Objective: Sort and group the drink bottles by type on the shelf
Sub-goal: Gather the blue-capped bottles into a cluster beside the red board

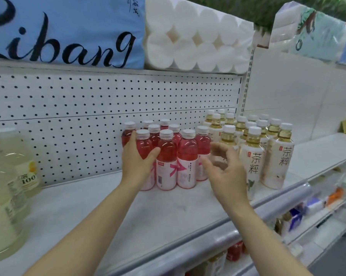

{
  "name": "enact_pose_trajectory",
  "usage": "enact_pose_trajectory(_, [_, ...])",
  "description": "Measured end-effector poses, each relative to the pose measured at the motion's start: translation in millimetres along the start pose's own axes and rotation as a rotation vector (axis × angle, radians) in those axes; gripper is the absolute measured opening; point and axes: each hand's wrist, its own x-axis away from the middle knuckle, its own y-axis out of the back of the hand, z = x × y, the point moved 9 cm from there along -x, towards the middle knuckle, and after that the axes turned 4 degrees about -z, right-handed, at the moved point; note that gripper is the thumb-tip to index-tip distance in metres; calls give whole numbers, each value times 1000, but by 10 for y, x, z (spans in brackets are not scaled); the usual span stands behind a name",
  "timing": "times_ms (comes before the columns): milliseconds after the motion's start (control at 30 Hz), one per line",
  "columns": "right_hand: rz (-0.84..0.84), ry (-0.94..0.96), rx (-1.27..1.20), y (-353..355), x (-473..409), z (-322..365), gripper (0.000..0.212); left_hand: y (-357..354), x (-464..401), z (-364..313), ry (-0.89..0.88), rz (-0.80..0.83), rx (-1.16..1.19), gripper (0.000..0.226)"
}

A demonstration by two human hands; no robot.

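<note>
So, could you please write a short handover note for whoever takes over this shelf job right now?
Left hand: wrapped around the front-left bottle of the red drink bottles.
Right hand: open, holding nothing, fingers loosely curled, hovering in front of where the red cluster and the tea bottles meet.
Placement: red bottles stand clustered mid-shelf; tea bottles stand grouped right beside them on the right; large pale juice bottles stand at far left.
Done: types look grouped.
Left: probably tidying the red cluster and closing the bare stretch toward the juice.
</note>
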Motion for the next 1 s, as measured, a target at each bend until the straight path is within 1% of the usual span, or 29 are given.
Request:
enact_pose_trajectory(33, [68,-6,13,-211,16,-23,44,41,22,-24,4,39,-4,81])
enact_pose_trajectory(67, [126,-15,30,-405,32,-41,49,79,58,-46,13,83,-2,69])
enact_pose_trajectory(133, [206,-32,8,-737,67,-12,52,215,191,-82,35,152,-34,38])
enact_pose_trajectory(200, [255,-24,-48,-1047,115,117,50,486,340,-95,37,147,-125,43])
enact_pose_trajectory(267, [320,-34,-137,-1378,223,356,45,876,495,-81,-1,88,-197,55])
enact_pose_trajectory(333, [395,-60,-260,-1723,393,668,42,1322,653,-15,-57,8,-268,57])
enact_pose_trajectory(400, [471,-68,-354,-2063,626,1007,39,1833,870,-47,-173,-118,-335,50])
enact_pose_trajectory(467, [552,-68,-422,-2375,884,1370,40,2394,1124,-106,-295,-286,-405,47])
enact_pose_trajectory(533, [674,-68,-436,-2697,1148,1691,51,2957,1334,-66,-344,-436,-514,48])
enact_pose_trajectory(567, [768,-78,-413,-2867,1295,1827,60,3215,1414,-6,-342,-485,-574,48])
enact_pose_trajectory(633, [968,-135,-312,-3160,1625,1970,76,3650,1556,190,-272,-508,-649,48])
enact_pose_trajectory(667, [1010,-154,-240,-3259,1760,1964,77,3828,1636,306,-208,-496,-650,50])
enact_pose_trajectory(700, [995,-164,-161,-3324,1842,1937,77,3996,1733,410,-156,-490,-636,54])
enact_pose_trajectory(800, [764,-168,1,-3302,1846,1893,83,4499,2082,615,-57,-523,-614,59])
enact_pose_trajectory(833, [712,-156,36,-3288,1848,1911,83,4673,2195,666,-26,-541,-609,59])
enact_pose_trajectory(933, [651,-141,66,-3277,1921,1969,85,5139,2440,812,48,-565,-603,59])
enact_pose_trajectory(1000, [648,-186,35,-3267,2008,1949,84,5399,2536,887,78,-560,-589,59])
